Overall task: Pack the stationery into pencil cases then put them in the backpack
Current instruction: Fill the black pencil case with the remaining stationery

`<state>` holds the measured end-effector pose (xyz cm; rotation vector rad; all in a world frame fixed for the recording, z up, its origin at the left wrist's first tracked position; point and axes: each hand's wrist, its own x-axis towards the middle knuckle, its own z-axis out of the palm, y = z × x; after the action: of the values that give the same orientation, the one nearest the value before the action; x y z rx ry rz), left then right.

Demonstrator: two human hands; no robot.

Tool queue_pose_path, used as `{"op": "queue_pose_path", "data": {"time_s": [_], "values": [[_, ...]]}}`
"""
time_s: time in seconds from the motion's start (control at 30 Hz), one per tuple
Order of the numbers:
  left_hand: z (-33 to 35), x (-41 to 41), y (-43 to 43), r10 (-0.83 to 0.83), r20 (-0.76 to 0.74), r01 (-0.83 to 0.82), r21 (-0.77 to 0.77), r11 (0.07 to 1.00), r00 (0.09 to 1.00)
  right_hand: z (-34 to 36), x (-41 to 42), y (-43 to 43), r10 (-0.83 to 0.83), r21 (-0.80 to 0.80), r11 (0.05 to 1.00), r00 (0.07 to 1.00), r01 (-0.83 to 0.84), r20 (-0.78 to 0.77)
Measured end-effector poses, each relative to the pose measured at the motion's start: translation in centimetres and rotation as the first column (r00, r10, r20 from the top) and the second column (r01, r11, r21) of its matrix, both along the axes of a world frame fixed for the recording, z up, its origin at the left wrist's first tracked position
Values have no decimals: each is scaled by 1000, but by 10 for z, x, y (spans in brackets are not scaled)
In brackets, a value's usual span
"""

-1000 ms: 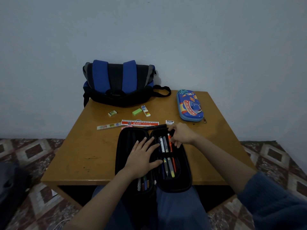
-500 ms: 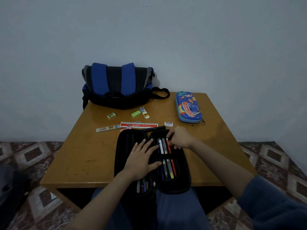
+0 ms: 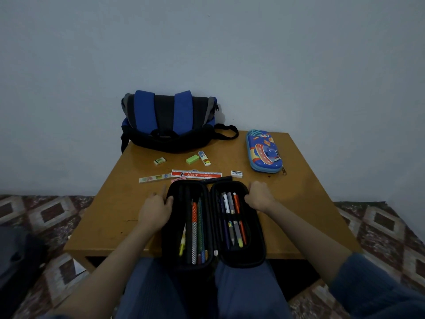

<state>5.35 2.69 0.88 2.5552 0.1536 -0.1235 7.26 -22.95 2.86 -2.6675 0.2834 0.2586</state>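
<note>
Both hands moved off the contents in the last second. The left hand [image 3: 158, 208] was flat on the pens [image 3: 194, 226] in the left half and now sits at that half's outer edge, thumb hooked on the rim, fingers along the outside wall. The right hand [image 3: 259, 196] was fiddling at the tops of the right-half pens and now curls round the right outer edge. So both grip the black case [image 3: 241, 263], one per half. The case lies open flat at the near table [image 3: 115, 215] edge, its near end overhanging the lap, and both halves are loaded. This looks like setup to fold it closed, so filling of this case seems over. Still loose beyond it are the ruler [image 3: 196, 174], a paler ruler strip to its left, a black pen [image 3: 216, 179] touching the case's far end, and erasers [image 3: 192, 159] scattered nearer the backpack [image 3: 169, 120]. The blue case [image 3: 264, 150] is zipped shut, far right. The backpack is at the far edge against the wall; can't tell if it's open. Probably under halfway: the loose bits need a case, then both cases go in the bag.
</note>
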Motion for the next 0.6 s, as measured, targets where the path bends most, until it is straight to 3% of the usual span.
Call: {"op": "queue_pose_path", "data": {"time_s": [0.6], "values": [[-6,3,-36,-195,-46,184,-188,965,980,6,12,-39,-122,-220,968,993,119,0]]}}
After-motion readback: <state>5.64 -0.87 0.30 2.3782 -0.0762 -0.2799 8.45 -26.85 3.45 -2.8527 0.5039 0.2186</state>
